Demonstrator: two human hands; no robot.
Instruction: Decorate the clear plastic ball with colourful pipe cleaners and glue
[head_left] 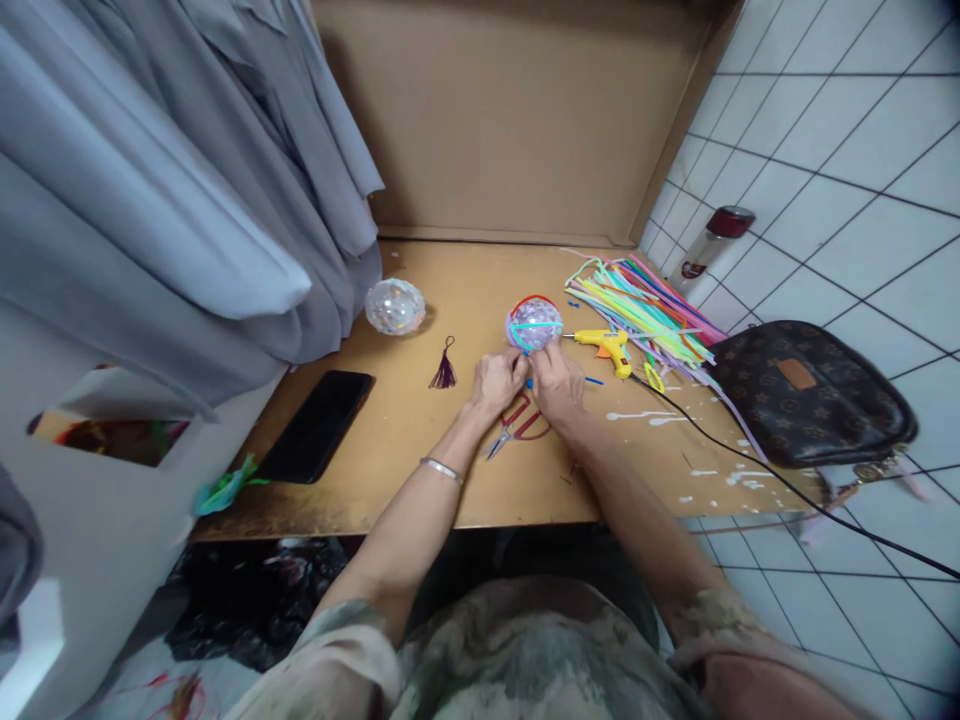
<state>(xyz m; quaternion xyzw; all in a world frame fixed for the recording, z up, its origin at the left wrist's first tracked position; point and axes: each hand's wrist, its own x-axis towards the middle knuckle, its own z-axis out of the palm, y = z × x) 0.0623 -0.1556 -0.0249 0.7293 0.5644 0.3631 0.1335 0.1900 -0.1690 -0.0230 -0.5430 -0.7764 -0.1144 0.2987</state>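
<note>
My left hand (498, 380) and my right hand (558, 382) are close together over the table, fingers pinched. A thin blue pipe cleaner (594, 381) sticks out to the right of my right hand, and bits of blue show between the hands. Just beyond my fingertips is a clear, faceted ball (534, 322) with red, turquoise and purple strips around it. My fingers partly hide its near edge. Red-handled scissors (517, 425) lie below the hands, blades pointing toward me. A yellow glue gun (604, 345) rests to the right, its nozzle toward the ball.
A second clear ball (395, 306), a dark tassel (444, 366) and a black phone (319, 425) lie to the left. Colourful pipe cleaners (637, 300) are heaped at the right, beside a brown bag (810, 395) and a bottle (709, 250). The glue gun's cord (720, 447) trails off right.
</note>
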